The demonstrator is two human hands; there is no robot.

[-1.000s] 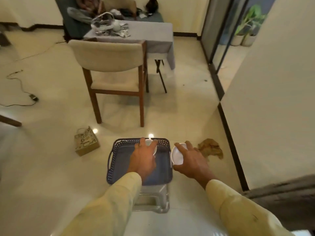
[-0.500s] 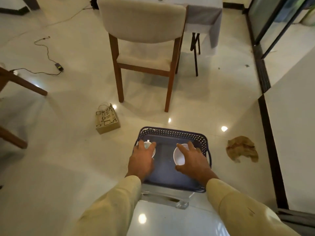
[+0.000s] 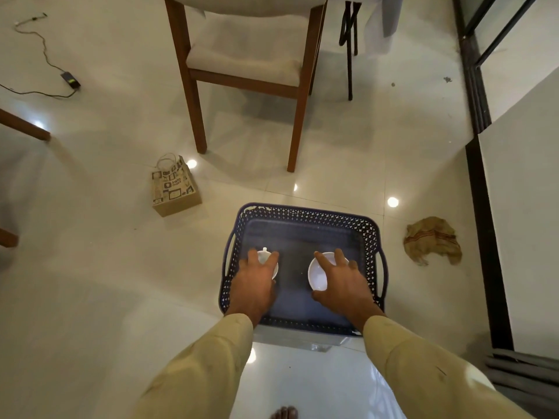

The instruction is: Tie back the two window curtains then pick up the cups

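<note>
Two cups sit within the basket walls, left grip and right grip each clasping one.

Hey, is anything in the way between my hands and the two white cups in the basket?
Nothing visible. The left hand grips the left cup and the right hand holds the right cup, both inside the blue basket.

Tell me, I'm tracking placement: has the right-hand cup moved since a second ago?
Yes. The cup in the right hand went leftward, from outside the basket's right rim to inside it.
</note>
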